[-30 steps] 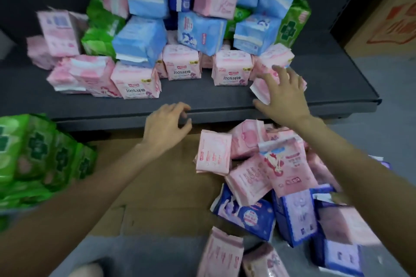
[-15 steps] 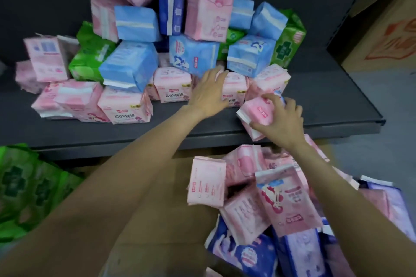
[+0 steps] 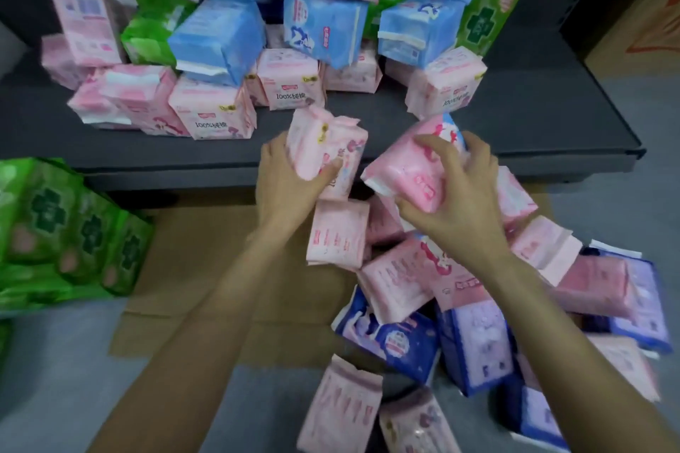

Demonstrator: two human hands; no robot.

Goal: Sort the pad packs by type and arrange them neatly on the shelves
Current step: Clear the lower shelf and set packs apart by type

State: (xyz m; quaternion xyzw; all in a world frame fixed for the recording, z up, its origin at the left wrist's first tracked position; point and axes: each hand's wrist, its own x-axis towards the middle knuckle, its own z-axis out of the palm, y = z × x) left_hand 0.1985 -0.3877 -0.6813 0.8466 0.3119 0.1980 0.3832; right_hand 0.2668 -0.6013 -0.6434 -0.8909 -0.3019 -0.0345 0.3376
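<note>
- The dark grey shelf (image 3: 515,114) runs across the room at low height, its back panel dark as well, and a loose heap of pad packs sits on it: pale pink packs (image 3: 211,110) along the front, light blue packs (image 3: 220,37) and green packs (image 3: 151,29) stacked behind them.
- The left hand (image 3: 283,180) has its grip curled round a pale pink pack (image 3: 323,151), held upright just above the shelf's front edge.
- The right hand (image 3: 460,188) grips a brighter pink pack (image 3: 408,165), tilted, fingers spread over its top, also at the shelf's front edge.
- The two held packs are near each other but apart.
- Below the shelf, flattened brown cardboard (image 3: 206,261) lies on the grey floor (image 3: 55,379).
- A jumble of pink packs and dark blue packs (image 3: 397,342) lies on the floor at right, under the right forearm.
- A row of green packs with dark cross marks (image 3: 73,228) stands at left on the floor.
- A brown carton (image 3: 640,11) with red print stands at the far right beside the shelf.
</note>
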